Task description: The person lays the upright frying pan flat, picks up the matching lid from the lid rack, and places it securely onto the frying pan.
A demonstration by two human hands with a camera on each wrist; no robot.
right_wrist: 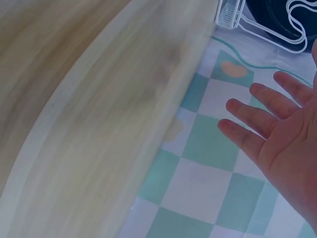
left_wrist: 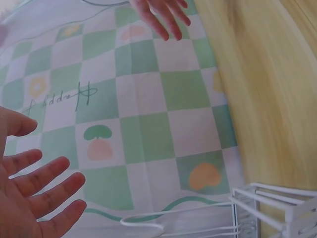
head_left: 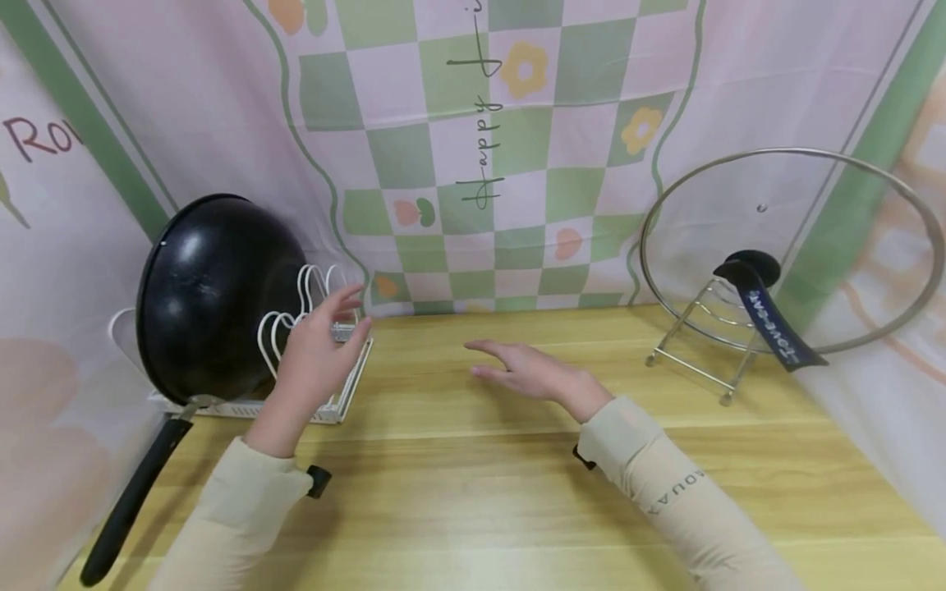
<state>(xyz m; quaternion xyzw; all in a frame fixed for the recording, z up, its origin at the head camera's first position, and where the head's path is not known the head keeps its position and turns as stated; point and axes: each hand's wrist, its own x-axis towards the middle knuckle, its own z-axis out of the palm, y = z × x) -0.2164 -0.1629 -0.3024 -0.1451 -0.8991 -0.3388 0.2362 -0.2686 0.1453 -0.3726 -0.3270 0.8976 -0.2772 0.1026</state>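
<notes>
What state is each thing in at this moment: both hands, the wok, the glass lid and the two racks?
Left hand: open, holding nothing, beside white wire rack.
Right hand: open, above table.
Black wok: on edge in the rack.
Glass lid: upright on metal stand.

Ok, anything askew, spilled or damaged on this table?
Nothing spilled or broken. The black wok stands on edge in the white wire rack, handle hanging over the table's front-left edge. The glass lid leans in its own metal stand.
</notes>
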